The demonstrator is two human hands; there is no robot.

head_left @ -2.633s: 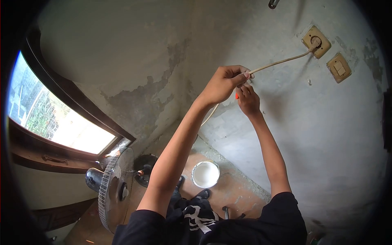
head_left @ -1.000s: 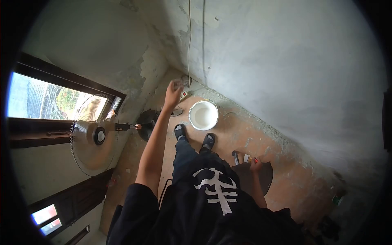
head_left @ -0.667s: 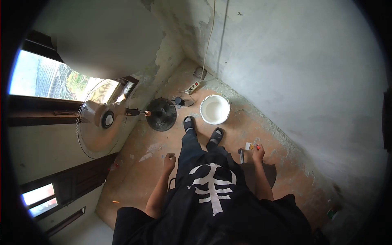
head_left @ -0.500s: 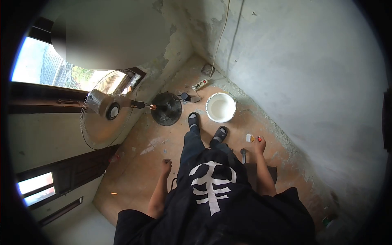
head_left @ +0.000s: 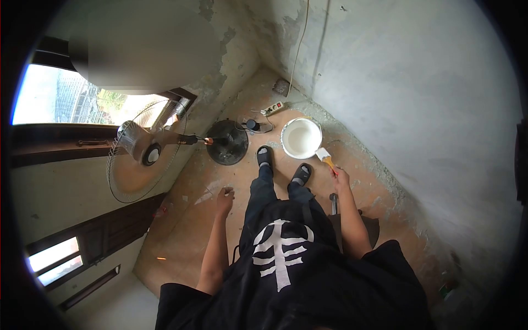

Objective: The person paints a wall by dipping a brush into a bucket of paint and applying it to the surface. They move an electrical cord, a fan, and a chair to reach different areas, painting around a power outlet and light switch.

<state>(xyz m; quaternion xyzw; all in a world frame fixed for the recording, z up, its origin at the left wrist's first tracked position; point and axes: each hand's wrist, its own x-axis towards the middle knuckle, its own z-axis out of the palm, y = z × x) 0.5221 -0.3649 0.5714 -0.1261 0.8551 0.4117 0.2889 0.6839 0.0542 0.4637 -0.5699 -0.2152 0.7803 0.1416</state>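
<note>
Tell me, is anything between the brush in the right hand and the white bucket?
Nothing visible. The right hand holds the brush with its bristles at the rim of the bucket in this view; whether they touch, I cannot tell.

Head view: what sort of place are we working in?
Probably a room under renovation: a peeling wall, a white bucket on the bare floor, and a paintbrush in the right hand.

Window (head_left: 69, 104): we see overexposed daylight glare.
Wall (head_left: 418, 110): soft light, one thin shadow (head_left: 321, 41).
Upper left: blur hides our view.
Edges: black, bowed by our lens.
</note>
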